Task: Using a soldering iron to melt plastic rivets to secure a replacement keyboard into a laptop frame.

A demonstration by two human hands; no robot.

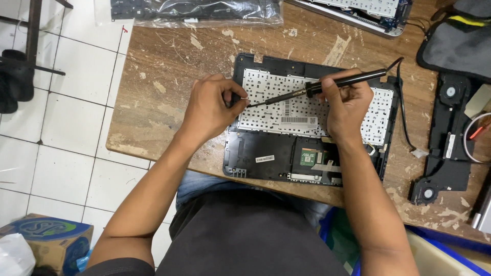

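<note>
Right hand point(343, 105) wrapped around the black cylindrical handle of a soldering iron point(327, 86), fingers curled tight, grip near the front collar. Thin metal shaft runs left from the handle, tip ending at the left edge of the keyboard backplate point(279, 105). Black cord leaves the handle's rear end and loops down along the right side of the case.

Left hand point(209, 110) fingers pressed together in a pinch right at the iron's tip, at the left rim of the backplate. Whether it holds something small there, cannot tell; the fingertips cover the spot.

Work piece: laptop palmrest shell point(266, 153), black matte plastic, rectangular, lying inside-up in the middle of the worktop point(153, 92), front edge overhanging toward the person. Backplate is pale sheet metal, perforated with a dense grid of small holes, barcode sticker at its lower middle. Below it, a small green circuit board point(307, 156) and a flat ribbon strip.

Worktop is brown laminate, badly worn, pale chipped patches all over.

Around:
- clear plastic bag point(204, 13) with a dark keyboard inside, top edge
- silver laptop chassis point(368, 13), top right, partly in view
- black speaker assembly point(450, 138), two round drivers, right side, well apart from the shell
- white tiled floor point(66, 128) left, cardboard box point(48, 235) bottom left
</note>
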